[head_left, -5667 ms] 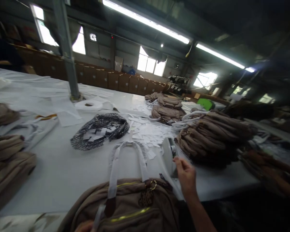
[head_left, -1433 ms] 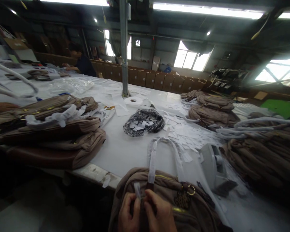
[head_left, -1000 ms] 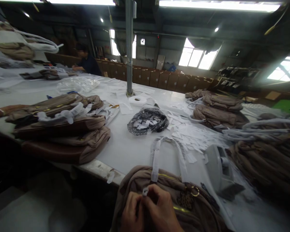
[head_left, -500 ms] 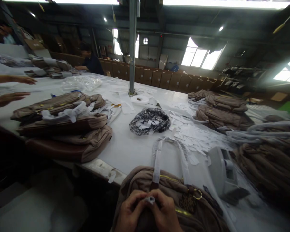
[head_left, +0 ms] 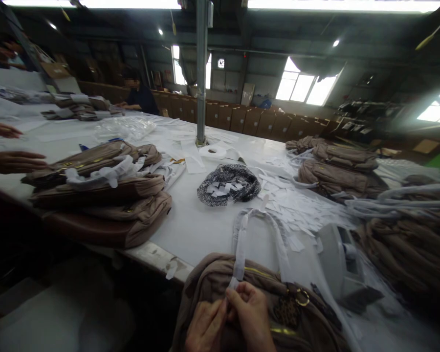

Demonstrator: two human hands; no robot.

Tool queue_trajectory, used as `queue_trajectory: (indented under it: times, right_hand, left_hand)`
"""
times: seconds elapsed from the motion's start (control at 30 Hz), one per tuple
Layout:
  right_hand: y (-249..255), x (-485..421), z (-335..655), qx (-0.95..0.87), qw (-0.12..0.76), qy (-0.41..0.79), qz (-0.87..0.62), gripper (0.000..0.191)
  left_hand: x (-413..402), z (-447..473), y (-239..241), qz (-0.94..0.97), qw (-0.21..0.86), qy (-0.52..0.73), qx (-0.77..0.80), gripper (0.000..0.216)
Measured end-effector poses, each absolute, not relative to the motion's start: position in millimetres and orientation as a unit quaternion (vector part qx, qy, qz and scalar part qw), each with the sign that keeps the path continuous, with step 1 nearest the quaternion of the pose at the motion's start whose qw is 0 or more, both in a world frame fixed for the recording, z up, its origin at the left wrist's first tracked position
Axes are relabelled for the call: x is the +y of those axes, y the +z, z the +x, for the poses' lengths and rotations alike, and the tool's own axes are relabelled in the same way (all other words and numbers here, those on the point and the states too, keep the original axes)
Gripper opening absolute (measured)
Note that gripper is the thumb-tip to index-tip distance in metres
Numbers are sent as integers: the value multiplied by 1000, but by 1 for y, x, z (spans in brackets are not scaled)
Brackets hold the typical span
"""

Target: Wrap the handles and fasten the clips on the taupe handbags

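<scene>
A tan handbag [head_left: 267,288] with gold zippers lies at the table's near edge, right in front of me. Its handles [head_left: 242,234] are wrapped in white paper and stretch away over the table. My left hand [head_left: 204,326] and my right hand [head_left: 250,320] meet at the base of the near handle. Together the fingers pinch the loose lower end of the white wrap [head_left: 231,283] against the bag. A leopard-print tag and a gold ring [head_left: 301,297] hang just right of my right hand.
A grey tape dispenser [head_left: 339,264] stands to the right. Stacks of tan bags sit at the left [head_left: 102,195] and right [head_left: 410,244]. A speckled bowl of paper scraps [head_left: 229,183] and a tape roll [head_left: 212,151] lie mid-table by a steel post [head_left: 201,73]. Another person's hands [head_left: 11,159] reach in at far left.
My right hand left the tape dispenser and joined the left at the handle base. Over the last second the fingers worked the end of the white wrap, now drawn up toward the handle.
</scene>
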State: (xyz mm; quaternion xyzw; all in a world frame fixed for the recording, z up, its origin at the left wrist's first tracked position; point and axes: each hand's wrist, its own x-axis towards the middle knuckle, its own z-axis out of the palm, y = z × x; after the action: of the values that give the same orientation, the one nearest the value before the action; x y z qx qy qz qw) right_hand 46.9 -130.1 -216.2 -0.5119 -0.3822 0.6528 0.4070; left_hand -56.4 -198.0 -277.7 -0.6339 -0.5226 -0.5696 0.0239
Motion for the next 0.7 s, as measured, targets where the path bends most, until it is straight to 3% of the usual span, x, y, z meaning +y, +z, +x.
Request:
queue_trajectory:
  times: [0.23,0.5,0.63,0.7]
  right_hand:
    - [-219,-127,47,-345,417,675,-501,38]
    - [-218,-123,45,-338,411,678,-507,42]
    - [-218,-123,48,-405,384,654,-511,45]
    - [-213,-123,54,-515,360,584,-514,44]
  left_hand:
    - [-195,-64,-279,-682,36,-527,-506,48]
    - [-192,-70,-282,-735,39,-466,-491,45]
    - [-192,-70,-275,-761,50,-415,-497,39]
    - [-194,-73,-270,-751,60,-427,-500,38]
